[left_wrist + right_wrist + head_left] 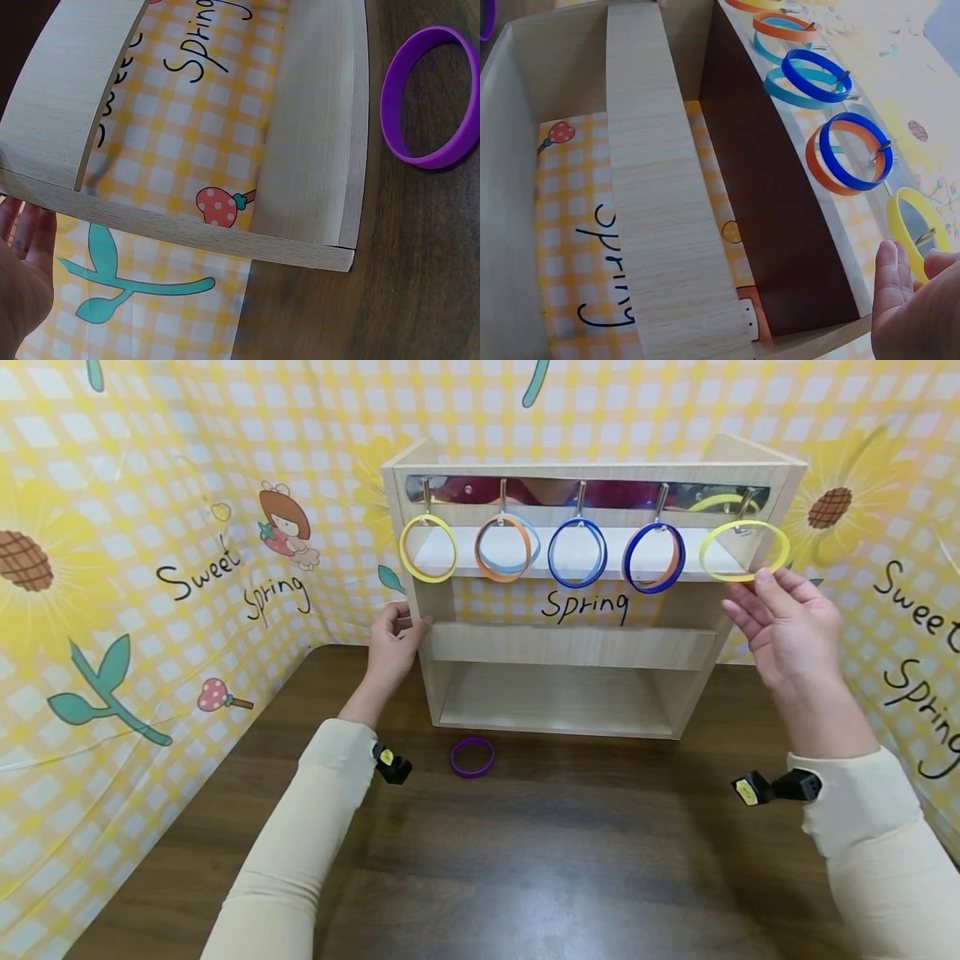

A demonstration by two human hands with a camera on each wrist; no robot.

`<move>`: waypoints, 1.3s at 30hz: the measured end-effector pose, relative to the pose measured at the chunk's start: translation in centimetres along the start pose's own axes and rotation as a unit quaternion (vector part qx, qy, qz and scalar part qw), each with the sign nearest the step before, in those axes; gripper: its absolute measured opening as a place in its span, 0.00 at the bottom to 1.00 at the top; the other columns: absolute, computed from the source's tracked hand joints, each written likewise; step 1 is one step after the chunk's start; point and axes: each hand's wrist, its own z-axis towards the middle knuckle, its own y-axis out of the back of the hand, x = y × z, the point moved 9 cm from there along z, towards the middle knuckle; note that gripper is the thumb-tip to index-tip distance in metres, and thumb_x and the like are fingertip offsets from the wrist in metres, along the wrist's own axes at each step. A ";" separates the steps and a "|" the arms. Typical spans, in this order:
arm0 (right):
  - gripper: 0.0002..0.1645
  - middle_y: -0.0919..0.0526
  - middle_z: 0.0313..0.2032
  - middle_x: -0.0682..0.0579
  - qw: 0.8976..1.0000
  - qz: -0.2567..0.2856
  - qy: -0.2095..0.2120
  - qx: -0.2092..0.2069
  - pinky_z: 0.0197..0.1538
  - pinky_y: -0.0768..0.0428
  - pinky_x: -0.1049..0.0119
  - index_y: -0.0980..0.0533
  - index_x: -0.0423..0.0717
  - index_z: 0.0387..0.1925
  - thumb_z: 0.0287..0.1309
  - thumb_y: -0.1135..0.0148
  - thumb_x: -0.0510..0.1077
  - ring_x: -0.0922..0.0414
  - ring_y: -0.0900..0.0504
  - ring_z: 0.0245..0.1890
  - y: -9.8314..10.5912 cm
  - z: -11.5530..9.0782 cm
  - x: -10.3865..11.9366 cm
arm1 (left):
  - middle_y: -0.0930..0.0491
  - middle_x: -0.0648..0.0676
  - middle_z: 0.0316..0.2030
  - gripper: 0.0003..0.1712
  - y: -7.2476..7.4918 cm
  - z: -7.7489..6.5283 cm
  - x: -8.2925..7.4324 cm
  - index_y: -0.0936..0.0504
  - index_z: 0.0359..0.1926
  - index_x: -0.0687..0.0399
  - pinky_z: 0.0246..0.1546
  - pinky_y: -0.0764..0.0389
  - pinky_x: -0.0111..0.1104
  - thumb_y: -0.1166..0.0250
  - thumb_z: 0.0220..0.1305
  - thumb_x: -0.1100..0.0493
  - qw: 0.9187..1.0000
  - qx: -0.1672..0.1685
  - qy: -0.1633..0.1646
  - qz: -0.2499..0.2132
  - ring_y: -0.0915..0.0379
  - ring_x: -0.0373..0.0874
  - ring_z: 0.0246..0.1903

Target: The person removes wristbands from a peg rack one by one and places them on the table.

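A wooden rack (pixel 573 647) with a row of metal hooks along its upper front stands on the table. My right hand (pixel 798 627) pinches the lower edge of a yellow ring (pixel 782 560) at the rightmost hook. In the right wrist view that hook's tip shows within the yellow ring (pixel 898 225). My left hand (pixel 393 643) holds the rack's left side, some fingers hidden behind the panel. From the other hooks hang another yellow ring (pixel 405 564), an orange ring (pixel 480 568) with a light blue one, blue rings (pixel 553 572), and a dark blue ring (pixel 630 575) with an orange one.
A purple ring (pixel 472 774) lies on the dark wooden table (pixel 525 860) before the rack's left front corner. Yellow checked cloth (pixel 352 552) with printed flowers and words hangs behind and at both sides. The rack has a lower compartment (pixel 555 697).
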 end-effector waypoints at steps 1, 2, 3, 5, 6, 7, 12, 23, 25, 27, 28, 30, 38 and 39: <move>0.10 0.16 0.35 0.38 1.000 0.005 0.000 0.002 0.34 0.17 0.58 0.26 0.30 0.43 0.58 0.39 0.29 0.48 0.13 0.33 -0.1 -0.1 0.1 | 0.25 0.52 0.42 0.19 0.0 0.0 0.0 0.28 0.52 0.76 0.41 0.24 0.30 0.38 0.63 0.67 1.000 0.000 0.000 -0.001 0.27 0.42 0.42; 0.11 0.16 0.36 0.38 1.000 0.008 0.000 0.005 0.34 0.17 0.58 0.26 0.30 0.43 0.59 0.39 0.29 0.47 0.13 0.33 -0.2 -0.2 0.2 | 0.25 0.52 0.42 0.19 0.0 0.0 0.0 0.28 0.52 0.76 0.41 0.24 0.30 0.38 0.63 0.67 1.000 0.000 0.001 -0.001 0.27 0.43 0.42; 0.11 0.16 0.36 0.37 1.000 0.011 0.001 0.008 0.34 0.17 0.58 0.27 0.30 0.44 0.59 0.40 0.29 0.47 0.13 0.33 -0.4 -0.4 0.2 | 0.25 0.52 0.42 0.19 0.0 0.0 0.0 0.28 0.52 0.76 0.41 0.24 0.30 0.38 0.63 0.67 1.000 0.001 0.001 -0.001 0.28 0.43 0.42; 0.12 0.16 0.37 0.37 1.000 0.007 0.000 0.013 0.34 0.17 0.58 0.27 0.30 0.45 0.59 0.40 0.29 0.47 0.13 0.33 -0.7 -0.7 0.3 | 0.25 0.53 0.42 0.19 0.0 0.0 0.0 0.28 0.52 0.76 0.41 0.24 0.30 0.38 0.63 0.67 1.000 0.001 0.002 -0.002 0.27 0.43 0.42; 0.13 0.16 0.38 0.37 1.000 0.001 -0.003 0.013 0.34 0.17 0.58 0.27 0.30 0.46 0.59 0.39 0.29 0.47 0.14 0.34 -0.7 -0.9 0.3 | 0.25 0.53 0.42 0.19 0.0 0.0 0.0 0.28 0.52 0.76 0.41 0.24 0.30 0.38 0.63 0.67 1.000 0.000 0.002 -0.002 0.27 0.43 0.42; 0.13 0.17 0.38 0.38 1.000 -0.005 -0.007 0.014 0.35 0.17 0.58 0.27 0.30 0.46 0.59 0.39 0.30 0.47 0.14 0.34 -0.8 -1.1 0.3 | 0.25 0.53 0.42 0.19 0.0 0.0 0.0 0.28 0.52 0.76 0.41 0.24 0.30 0.38 0.63 0.67 1.000 0.000 0.003 -0.002 0.28 0.43 0.42; 0.12 0.17 0.37 0.39 0.999 -0.019 -0.020 0.031 0.35 0.17 0.58 0.26 0.31 0.45 0.59 0.39 0.30 0.48 0.14 0.34 -1.4 -2.1 -0.4 | 0.25 0.51 0.42 0.19 0.0 0.1 0.0 0.28 0.52 0.76 0.41 0.25 0.29 0.38 0.63 0.67 1.000 0.001 0.002 -0.005 0.28 0.45 0.43; 0.07 0.16 0.35 0.42 0.990 -0.070 -0.062 0.106 0.39 0.17 0.60 0.23 0.34 0.42 0.62 0.41 0.32 0.51 0.14 0.35 -2.5 -4.7 -4.2 | 0.25 0.59 0.43 0.20 -0.1 0.2 0.0 0.29 0.52 0.78 0.40 0.24 0.29 0.39 0.62 0.68 1.000 0.001 0.000 -0.014 0.27 0.46 0.43; 0.07 0.15 0.35 0.43 0.987 -0.086 -0.067 0.116 0.40 0.17 0.61 0.23 0.34 0.42 0.63 0.41 0.33 0.52 0.14 0.36 -2.5 -5.2 -5.0 | 0.25 0.60 0.44 0.19 -0.1 0.2 0.0 0.28 0.52 0.77 0.40 0.24 0.29 0.39 0.62 0.68 1.000 0.000 0.002 -0.013 0.27 0.46 0.43; 0.06 0.15 0.35 0.44 0.985 -0.098 -0.069 0.126 0.40 0.17 0.62 0.23 0.35 0.41 0.64 0.42 0.34 0.53 0.14 0.36 -2.5 -5.6 -5.8 | 0.25 0.60 0.44 0.19 -0.1 0.2 0.0 0.28 0.52 0.77 0.40 0.24 0.29 0.39 0.63 0.68 1.000 0.001 0.002 -0.011 0.28 0.48 0.43; 0.06 0.16 0.35 0.44 0.984 -0.104 -0.070 0.129 0.40 0.17 0.62 0.23 0.35 0.41 0.64 0.42 0.34 0.54 0.14 0.35 -2.5 -5.8 -6.2 | 0.25 0.58 0.44 0.19 -0.1 0.1 0.0 0.28 0.52 0.76 0.40 0.24 0.29 0.39 0.63 0.68 1.000 0.001 0.003 -0.010 0.28 0.48 0.44; 0.05 0.16 0.35 0.45 0.981 -0.118 -0.076 0.133 0.40 0.18 0.63 0.23 0.36 0.40 0.64 0.42 0.35 0.54 0.14 0.35 -2.4 -6.2 -7.0 | 0.25 0.55 0.43 0.19 0.0 0.1 0.0 0.28 0.52 0.76 0.40 0.24 0.29 0.38 0.62 0.68 1.000 0.001 0.004 -0.008 0.28 0.48 0.44; 0.04 0.15 0.35 0.47 0.969 -0.165 -0.124 0.139 0.42 0.18 0.63 0.21 0.41 0.38 0.66 0.42 0.36 0.56 0.14 0.36 -1.6 -7.2 -10.9 | 0.26 0.51 0.41 0.19 0.0 0.0 -0.1 0.28 0.52 0.76 0.40 0.25 0.29 0.38 0.63 0.68 1.000 0.003 0.002 -0.007 0.28 0.46 0.43; 0.04 0.14 0.35 0.48 0.966 -0.173 -0.128 0.140 0.42 0.18 0.63 0.21 0.41 0.38 0.66 0.42 0.36 0.56 0.14 0.36 -1.5 -7.3 -11.3 | 0.26 0.51 0.41 0.19 0.0 0.0 -0.2 0.28 0.52 0.76 0.40 0.25 0.29 0.38 0.63 0.68 1.000 0.002 0.002 -0.007 0.28 0.46 0.43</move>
